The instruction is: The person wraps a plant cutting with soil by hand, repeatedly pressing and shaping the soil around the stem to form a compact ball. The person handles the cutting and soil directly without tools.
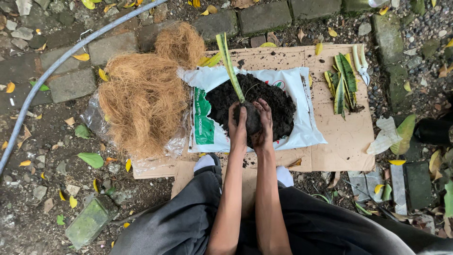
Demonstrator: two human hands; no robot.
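Both hands are cupped around a dark ball of soil (252,120) above a heap of loose soil (278,101). My left hand (237,126) presses its left side and my right hand (264,125) its right side. A long green and yellow leaf cutting (228,61) stands up out of the ball. The heap lies on an opened white plastic bag (302,132) spread over a sheet of cardboard (347,146).
A big mound of brown coconut fibre (141,94) lies left of the bag on clear plastic. More striped leaf cuttings (342,85) and white-handled shears (361,63) rest at the cardboard's right. A grey hose (52,75) crosses the stony ground. A green brick (89,222) sits lower left.
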